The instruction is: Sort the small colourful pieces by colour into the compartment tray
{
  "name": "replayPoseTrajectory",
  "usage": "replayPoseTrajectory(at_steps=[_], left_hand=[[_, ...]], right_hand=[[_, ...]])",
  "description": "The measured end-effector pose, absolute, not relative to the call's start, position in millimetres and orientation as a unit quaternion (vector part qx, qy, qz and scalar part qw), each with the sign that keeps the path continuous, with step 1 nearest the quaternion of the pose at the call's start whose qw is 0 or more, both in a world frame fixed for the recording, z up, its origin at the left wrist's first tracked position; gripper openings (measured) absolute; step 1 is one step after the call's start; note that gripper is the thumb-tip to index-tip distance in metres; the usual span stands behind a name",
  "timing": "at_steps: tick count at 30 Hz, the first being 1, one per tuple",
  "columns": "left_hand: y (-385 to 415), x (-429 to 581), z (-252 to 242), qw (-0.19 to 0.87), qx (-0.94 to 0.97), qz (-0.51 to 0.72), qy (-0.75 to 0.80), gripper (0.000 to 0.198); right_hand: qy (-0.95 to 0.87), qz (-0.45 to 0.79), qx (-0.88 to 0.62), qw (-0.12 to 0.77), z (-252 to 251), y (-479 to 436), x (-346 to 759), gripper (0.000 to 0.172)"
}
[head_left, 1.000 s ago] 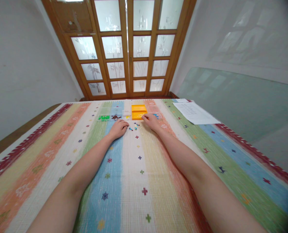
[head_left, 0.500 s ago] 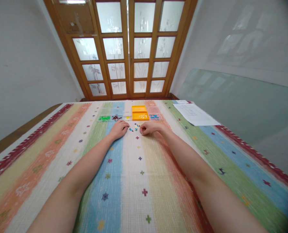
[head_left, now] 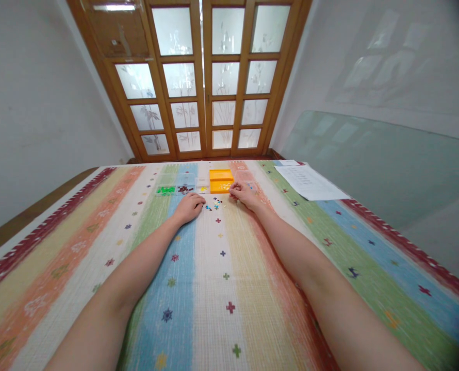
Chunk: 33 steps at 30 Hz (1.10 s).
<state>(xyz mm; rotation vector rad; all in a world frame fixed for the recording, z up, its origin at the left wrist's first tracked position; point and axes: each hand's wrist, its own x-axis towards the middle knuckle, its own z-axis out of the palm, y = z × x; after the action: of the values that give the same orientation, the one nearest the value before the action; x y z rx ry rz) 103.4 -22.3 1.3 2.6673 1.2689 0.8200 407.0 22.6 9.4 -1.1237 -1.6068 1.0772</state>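
Note:
Both my arms reach far across a striped cloth [head_left: 222, 288]. My left hand [head_left: 191, 205] rests knuckles up on the cloth, fingers curled, beside a scatter of tiny coloured pieces [head_left: 215, 204]. My right hand [head_left: 243, 194] is closed in a pinch at the right edge of an orange tray [head_left: 220, 181]; whatever it holds is too small to name. A row of small clear compartments holds green pieces [head_left: 165, 190] and dark red pieces [head_left: 184, 189].
A printed paper sheet [head_left: 309, 181] lies at the far right of the cloth. A glass panel [head_left: 388, 159] leans along the right wall. Wooden glazed doors [head_left: 210, 77] stand behind the table. The table's wooden edge shows at left.
My right hand moved from the loose pieces up and right to the orange tray's edge. My left hand has stayed in place.

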Motion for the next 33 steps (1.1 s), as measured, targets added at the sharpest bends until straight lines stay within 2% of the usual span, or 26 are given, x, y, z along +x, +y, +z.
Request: replayPoseTrajectory(at_steps=[3,9,14,19,22,24,29,33], left_hand=[[-22,103,1,0.040,0.869,0.268,0.413,0.032],[-23,103,1,0.038,0.872,0.266,0.410,0.032],[-23,103,1,0.034,0.872,0.270,0.407,0.031],[-24,103,2,0.034,0.873,0.267,0.407,0.031],[-24,103,3,0.035,0.873,0.268,0.407,0.031],[-24,103,3,0.038,0.871,0.269,0.410,0.030],[-25,104,3,0.038,0.869,0.269,0.414,0.030],[-25,104,3,0.034,0.870,0.274,0.409,0.031]], right_hand=[[-0.606,0.430,-0.461,0.484,7,29,404,0.029],[-0.563,0.478,-0.419,0.528,6,31,402,0.052],[-0.612,0.420,-0.462,0.485,2,33,406,0.033],[-0.781,0.325,-0.421,0.328,9,25,412,0.016],[-0.838,0.323,-0.378,0.226,20,15,408,0.017],[-0.860,0.301,-0.365,0.193,27,10,404,0.022],[-0.881,0.246,-0.358,0.189,28,6,396,0.019],[-0.852,0.233,-0.390,0.259,16,11,399,0.016]])
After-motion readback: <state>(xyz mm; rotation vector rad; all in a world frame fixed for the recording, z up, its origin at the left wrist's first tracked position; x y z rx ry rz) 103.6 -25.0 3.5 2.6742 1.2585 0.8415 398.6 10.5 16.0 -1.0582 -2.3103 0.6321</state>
